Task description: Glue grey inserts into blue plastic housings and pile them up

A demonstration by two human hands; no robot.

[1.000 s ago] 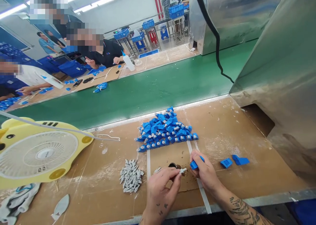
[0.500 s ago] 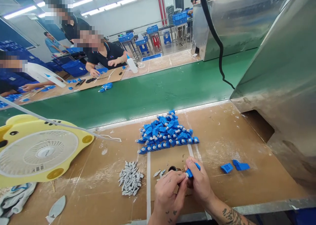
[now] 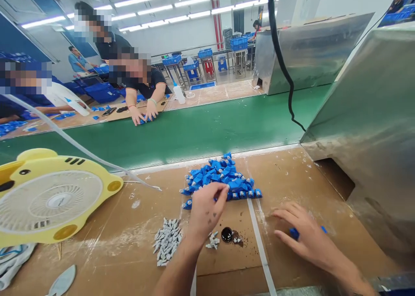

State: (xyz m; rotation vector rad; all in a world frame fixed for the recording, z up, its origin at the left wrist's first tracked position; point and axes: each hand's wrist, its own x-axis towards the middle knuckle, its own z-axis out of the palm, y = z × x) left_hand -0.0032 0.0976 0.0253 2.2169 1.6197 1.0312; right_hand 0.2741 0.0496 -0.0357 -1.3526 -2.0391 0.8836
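Observation:
My left hand [image 3: 209,207] reaches over the front of a pile of blue plastic parts [image 3: 210,172]. Its thumb and finger pinch a blue plastic part [image 3: 236,185] with a pale tip, just above the row along the pile's front. My right hand [image 3: 301,231] hovers at the right with fingers apart, over loose blue pieces [image 3: 294,233] that it mostly covers. Between the hands are a small round pot of dark liquid [image 3: 227,234] and a few small grey pieces [image 3: 213,240]. A heap of grey pieces [image 3: 167,242] lies left of my left forearm.
A yellow fan [image 3: 61,196] stands at the left, its white cable [image 3: 81,146] crossing above it. Behind the pile runs a green conveyor belt [image 3: 207,131]. A co-worker's hands [image 3: 145,112] touch blue parts on its far side. A metal housing [image 3: 366,114] bounds the right.
My hands have moved apart: the left carried the blue plastic part forward to the pile, the right moved right over the loose blue pieces. The co-worker's hands reached onto the belt.

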